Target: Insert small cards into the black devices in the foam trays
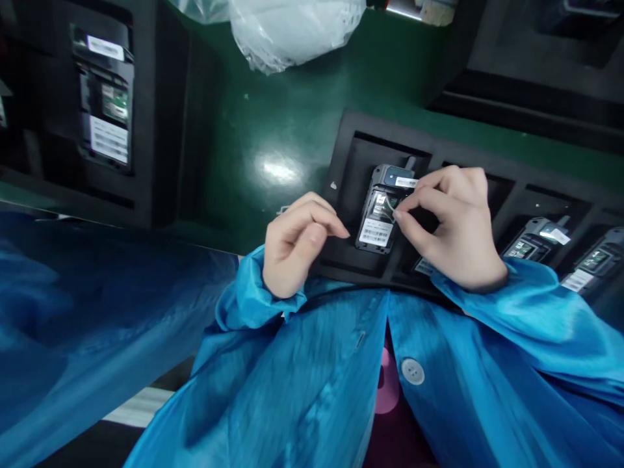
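My right hand [451, 224] pinches a thin, pale strip [390, 205] between thumb and index finger. The strip hangs over the open back of a black handset [377, 224] with a stubby antenna. White barcode labels and a small green board show on the handset, which lies in a compartment of a black foam tray [341, 162]. Just left of this handset hovers my left hand [299, 240], its fingers loosely bent and nothing visible in them. More handsets [531, 240] lie in compartments to the right, one partly hidden beneath my right hand.
Another black tray [168, 130] at the left holds a similar opened handset [104, 117]. A dark tray [541, 84] stands at the upper right. Clear plastic wrapping [295, 29] lies at the back of the green table [234, 130]. A blue sleeve [97, 325] is at the left.
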A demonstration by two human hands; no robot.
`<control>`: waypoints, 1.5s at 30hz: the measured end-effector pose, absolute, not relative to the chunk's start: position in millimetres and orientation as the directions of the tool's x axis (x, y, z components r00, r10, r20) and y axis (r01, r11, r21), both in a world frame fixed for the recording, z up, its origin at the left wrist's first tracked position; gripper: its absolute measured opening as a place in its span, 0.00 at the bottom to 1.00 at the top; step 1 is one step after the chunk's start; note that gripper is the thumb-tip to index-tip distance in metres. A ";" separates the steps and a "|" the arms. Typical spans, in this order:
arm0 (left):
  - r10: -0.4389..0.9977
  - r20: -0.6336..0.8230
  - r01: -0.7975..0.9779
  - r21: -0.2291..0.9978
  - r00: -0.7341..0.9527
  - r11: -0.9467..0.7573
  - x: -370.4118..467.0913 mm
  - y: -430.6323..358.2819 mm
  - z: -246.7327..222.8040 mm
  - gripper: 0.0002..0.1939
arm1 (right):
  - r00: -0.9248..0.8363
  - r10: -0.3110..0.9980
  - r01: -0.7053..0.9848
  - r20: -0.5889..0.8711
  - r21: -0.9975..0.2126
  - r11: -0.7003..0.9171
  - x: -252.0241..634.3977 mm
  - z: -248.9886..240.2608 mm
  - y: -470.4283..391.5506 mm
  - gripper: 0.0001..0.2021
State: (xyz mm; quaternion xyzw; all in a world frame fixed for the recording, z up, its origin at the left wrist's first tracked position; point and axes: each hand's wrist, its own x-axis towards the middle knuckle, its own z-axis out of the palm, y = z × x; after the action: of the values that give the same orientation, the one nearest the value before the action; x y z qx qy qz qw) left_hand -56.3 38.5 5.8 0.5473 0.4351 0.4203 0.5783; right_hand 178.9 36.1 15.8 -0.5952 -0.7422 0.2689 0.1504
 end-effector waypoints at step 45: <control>0.727 0.096 0.653 0.372 0.680 -0.660 -45.1 38.5 -7.7 0.21 | -0.304 0.943 0.929 -0.136 -0.262 0.262 178.5 8.6 34.1 0.06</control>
State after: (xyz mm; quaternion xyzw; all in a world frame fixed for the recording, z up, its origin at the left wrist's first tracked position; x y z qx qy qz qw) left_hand -45.1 38.5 -7.7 0.9032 0.3821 0.1190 0.1553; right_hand 178.5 34.1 8.6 -0.5893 -0.7940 0.1473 0.0239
